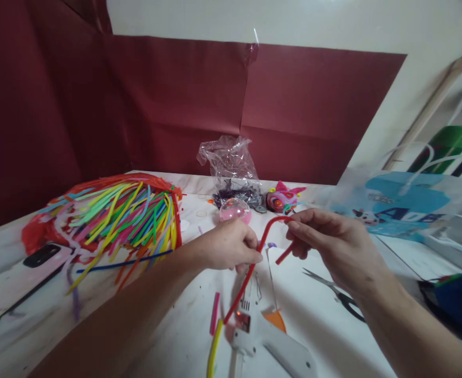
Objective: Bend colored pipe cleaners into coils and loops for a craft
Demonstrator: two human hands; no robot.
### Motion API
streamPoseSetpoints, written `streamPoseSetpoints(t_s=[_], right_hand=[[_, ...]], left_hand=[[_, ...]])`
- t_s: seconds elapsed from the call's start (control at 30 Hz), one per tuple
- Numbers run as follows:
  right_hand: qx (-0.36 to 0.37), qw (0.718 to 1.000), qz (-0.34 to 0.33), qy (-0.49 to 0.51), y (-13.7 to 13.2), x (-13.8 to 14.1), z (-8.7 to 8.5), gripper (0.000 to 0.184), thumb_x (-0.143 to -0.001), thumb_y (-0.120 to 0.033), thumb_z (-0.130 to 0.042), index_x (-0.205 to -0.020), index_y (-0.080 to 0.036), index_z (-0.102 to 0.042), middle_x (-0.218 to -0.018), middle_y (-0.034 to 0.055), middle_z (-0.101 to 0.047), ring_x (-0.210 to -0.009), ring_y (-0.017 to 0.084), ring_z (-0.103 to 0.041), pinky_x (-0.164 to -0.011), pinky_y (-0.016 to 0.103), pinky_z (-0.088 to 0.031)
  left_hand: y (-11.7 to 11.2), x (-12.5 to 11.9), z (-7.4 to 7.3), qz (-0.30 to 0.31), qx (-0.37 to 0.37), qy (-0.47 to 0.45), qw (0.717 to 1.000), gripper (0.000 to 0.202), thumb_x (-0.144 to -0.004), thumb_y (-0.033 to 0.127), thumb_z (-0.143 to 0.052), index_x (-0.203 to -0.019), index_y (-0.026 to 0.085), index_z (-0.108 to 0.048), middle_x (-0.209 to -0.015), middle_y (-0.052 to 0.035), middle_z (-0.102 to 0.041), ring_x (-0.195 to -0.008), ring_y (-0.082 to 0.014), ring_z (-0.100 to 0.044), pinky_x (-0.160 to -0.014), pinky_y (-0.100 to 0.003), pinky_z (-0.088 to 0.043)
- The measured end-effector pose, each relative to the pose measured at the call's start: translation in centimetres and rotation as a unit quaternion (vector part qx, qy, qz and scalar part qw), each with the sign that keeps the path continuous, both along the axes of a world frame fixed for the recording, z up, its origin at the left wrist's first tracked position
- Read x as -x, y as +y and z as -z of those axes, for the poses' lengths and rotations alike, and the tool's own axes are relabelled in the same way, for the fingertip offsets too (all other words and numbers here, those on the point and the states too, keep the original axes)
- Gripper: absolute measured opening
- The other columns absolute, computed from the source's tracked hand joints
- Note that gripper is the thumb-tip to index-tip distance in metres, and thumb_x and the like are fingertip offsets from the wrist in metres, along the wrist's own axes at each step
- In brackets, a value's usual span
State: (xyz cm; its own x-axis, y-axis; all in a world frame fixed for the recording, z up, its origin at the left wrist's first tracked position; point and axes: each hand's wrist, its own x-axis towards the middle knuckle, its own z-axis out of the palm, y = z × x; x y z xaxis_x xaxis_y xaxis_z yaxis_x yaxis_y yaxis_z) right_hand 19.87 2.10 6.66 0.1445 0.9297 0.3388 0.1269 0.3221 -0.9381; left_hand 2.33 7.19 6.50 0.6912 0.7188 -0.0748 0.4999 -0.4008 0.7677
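Observation:
A long red pipe cleaner (239, 299) is stretched between my two hands and bent into a hook at its upper right. My left hand (231, 244) pinches it along its straight part, thumb and fingers together. At the bend, my right hand (323, 236) grips it between thumb and fingertips, and a short tail points down left below those fingers. Under the hands lies a white glue gun (290, 352) with a small glowing red light. A yellow pipe cleaner (214, 349) and a short pink piece (214, 313) lie left of it.
Scissors (333, 291) lie beside my right wrist. A red bag of colourful pipe cleaners (136, 215) and a phone (30, 278) are at left. Behind stand a clear plastic bag (233, 163), a pink-lidded dome (234, 210) and a pink swirled figure (284, 198). A printed bag (408, 199) is at right.

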Motion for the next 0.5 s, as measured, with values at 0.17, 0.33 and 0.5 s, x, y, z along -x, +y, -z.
streamPoseSetpoints(t_s=[0.17,0.33,0.5], right_hand=[[-0.01,0.999,-0.002,0.038,0.3,-0.1,0.2,0.025,-0.057,-0.034,-0.077,-0.062,-0.014,-0.062,-0.045,-0.0005,-0.061,-0.039,0.009,-0.056,-0.038,0.016,-0.045],[-0.013,0.992,-0.003,0.126,0.5,-0.2,0.2,0.026,-0.053,-0.03,-0.08,-0.063,-0.015,-0.061,-0.051,-0.0007,-0.065,-0.043,0.012,-0.062,-0.044,0.019,-0.051],[0.017,0.982,-0.018,0.19,0.2,0.3,0.2,0.026,-0.051,-0.028,-0.081,-0.061,-0.015,-0.06,-0.054,0.001,-0.067,-0.047,0.016,-0.065,-0.049,0.023,-0.054]], left_hand=[[0.1,-0.3,-0.2,-0.032,0.054,-0.082,0.995,0.016,-0.07,0.018,-0.054,-0.055,0.014,-0.051,-0.042,0.0041,-0.05,-0.039,-0.0071,-0.049,-0.039,-0.017,-0.038],[-0.3,-1.0,-0.4,-0.083,0.141,-0.212,0.964,0.018,-0.075,0.014,-0.055,-0.057,0.013,-0.052,-0.042,0.0017,-0.055,-0.039,-0.0084,-0.055,-0.04,-0.017,-0.042],[-0.4,-1.4,-0.3,-0.139,0.123,-0.293,0.938,0.017,-0.076,0.01,-0.054,-0.059,0.012,-0.052,-0.044,0.0013,-0.056,-0.04,-0.0084,-0.056,-0.041,-0.016,-0.044]])
